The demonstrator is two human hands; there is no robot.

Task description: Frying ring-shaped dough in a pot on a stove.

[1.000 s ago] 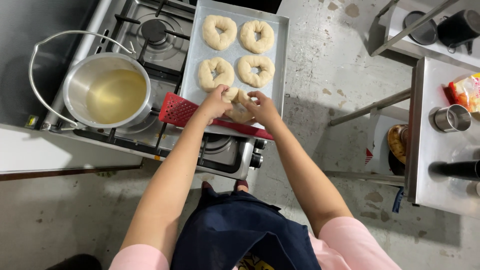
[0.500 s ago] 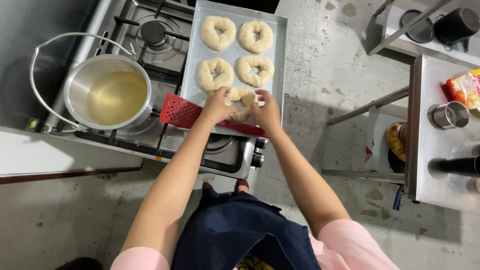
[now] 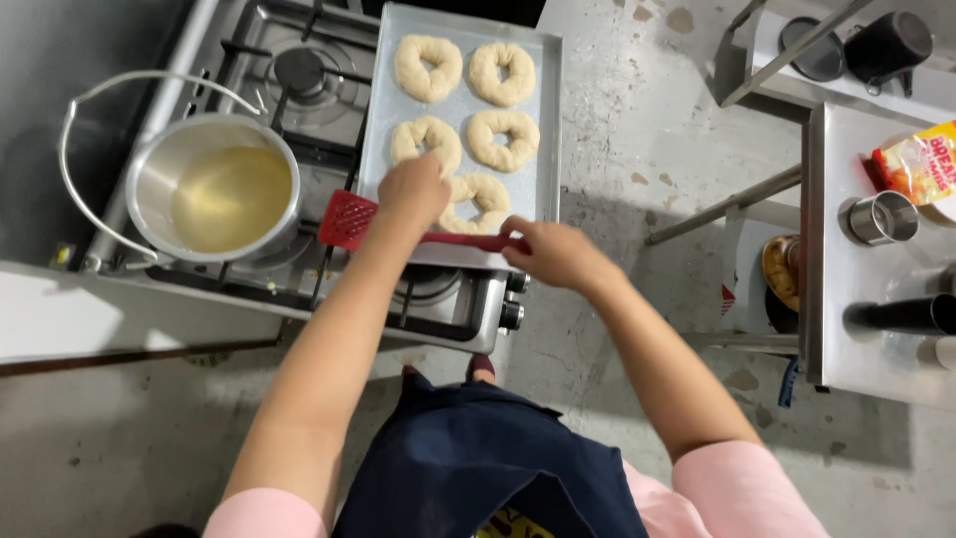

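Observation:
A metal baking tray (image 3: 547, 120) lies across the stove top and carries several pale ring-shaped dough pieces (image 3: 503, 138). My left hand (image 3: 414, 189) rests over the near left of the tray, its fingers on a dough ring (image 3: 480, 198) in the front row. My right hand (image 3: 551, 253) closes on the handle of a red slotted spatula (image 3: 348, 220) that lies along the tray's near edge, its head pointing left toward the pot.
A steel pot with a wire bail handle (image 3: 214, 187) holds yellowish liquid on the left burner of the gas stove (image 3: 299, 70). At right, a steel table (image 3: 836, 299) holds a metal cup (image 3: 880, 219), a bag and dark utensils. Grey concrete floor lies between.
Both hands were together on the front dough ring. Now my right hand has drawn back to the spatula handle, and my left hand has shifted left on the tray.

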